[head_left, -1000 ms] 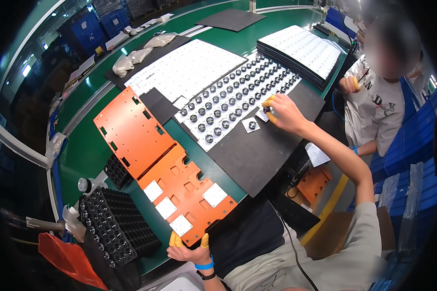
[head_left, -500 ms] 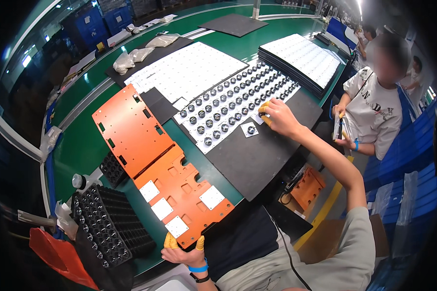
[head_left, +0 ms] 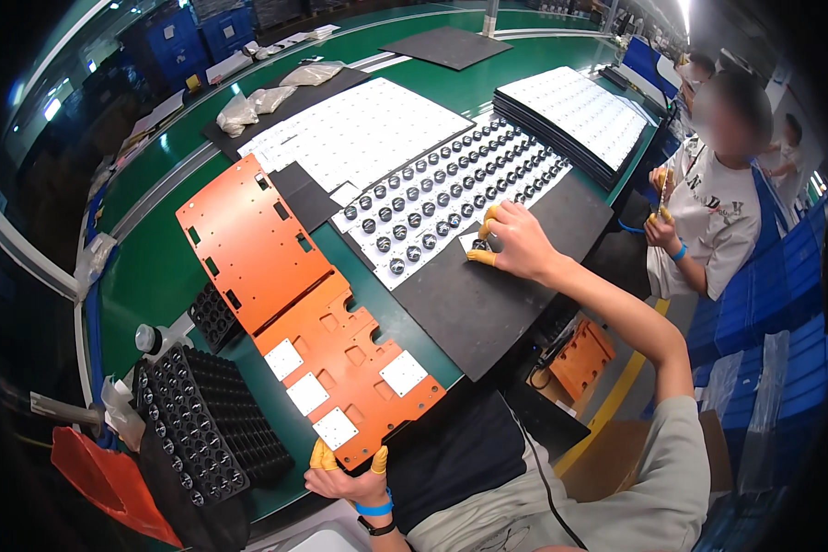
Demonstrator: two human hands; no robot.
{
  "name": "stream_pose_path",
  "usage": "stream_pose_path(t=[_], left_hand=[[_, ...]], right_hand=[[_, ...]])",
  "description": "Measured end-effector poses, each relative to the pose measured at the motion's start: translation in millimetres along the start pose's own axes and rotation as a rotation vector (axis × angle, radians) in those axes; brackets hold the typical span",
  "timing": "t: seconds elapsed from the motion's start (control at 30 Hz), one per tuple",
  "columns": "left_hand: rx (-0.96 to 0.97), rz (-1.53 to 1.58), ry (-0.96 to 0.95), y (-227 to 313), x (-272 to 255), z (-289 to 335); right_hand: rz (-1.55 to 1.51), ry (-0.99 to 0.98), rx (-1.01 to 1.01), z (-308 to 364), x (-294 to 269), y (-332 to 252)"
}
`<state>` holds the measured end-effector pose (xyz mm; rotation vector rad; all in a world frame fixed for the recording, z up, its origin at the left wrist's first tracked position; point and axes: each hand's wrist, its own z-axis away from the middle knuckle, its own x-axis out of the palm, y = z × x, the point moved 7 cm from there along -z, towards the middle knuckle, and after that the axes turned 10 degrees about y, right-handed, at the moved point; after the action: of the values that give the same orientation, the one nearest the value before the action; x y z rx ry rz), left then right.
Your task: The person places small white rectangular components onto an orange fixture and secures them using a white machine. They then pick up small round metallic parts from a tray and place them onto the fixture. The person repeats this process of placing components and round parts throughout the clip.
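My right hand [head_left: 522,244], with yellow finger cots, reaches over the black mat [head_left: 488,308]. Thumb and fingers close around a small square white board [head_left: 470,242] bearing a round black part. Just beyond it lies a white sheet of boards [head_left: 391,269] with rows of the same round black parts. My left hand [head_left: 348,480], also in finger cots, grips the near edge of the orange fixture [head_left: 377,405]. Several square white plates [head_left: 307,394] sit in the fixture's recesses. Its orange lid [head_left: 253,241] is hinged back, with rectangular cutouts.
Black trays [head_left: 216,432] of round parts are stacked at left, beside a red-orange bag [head_left: 110,488]. Bare white sheets [head_left: 359,124] and a sheet stack [head_left: 575,110] lie farther back. At right a co-worker [head_left: 718,202] holds a thin piece. Plastic bags [head_left: 267,99] rest at the far left.
My right hand has moved slightly left and nearer, onto the small board that lay loose on the mat. My left hand stays put. The co-worker's hands have risen with their piece.
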<state>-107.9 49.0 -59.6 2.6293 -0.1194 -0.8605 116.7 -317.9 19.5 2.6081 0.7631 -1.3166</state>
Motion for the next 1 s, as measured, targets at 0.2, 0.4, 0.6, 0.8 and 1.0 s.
stream_pose_path(t=[0.2,0.4,0.6,0.8,1.0], left_hand=[[-0.007,-0.001,0.002,0,-2,-1],[-0.003,0.006,0.003,-1,-1,0],[-0.015,0.008,-0.009,0,-2,-1],[0.001,0.032,-0.008,4,0,-3],[-0.008,0.022,-0.018,4,-3,-3]], right_hand=[[-0.068,-0.030,0.017,-7,-3,1],[-0.034,-0.099,-0.021,0,-2,16],[-0.047,-0.137,0.000,-2,4,24],[0.011,-0.068,-0.020,0,3,23],[-0.332,0.103,-0.064,0,-3,-69]])
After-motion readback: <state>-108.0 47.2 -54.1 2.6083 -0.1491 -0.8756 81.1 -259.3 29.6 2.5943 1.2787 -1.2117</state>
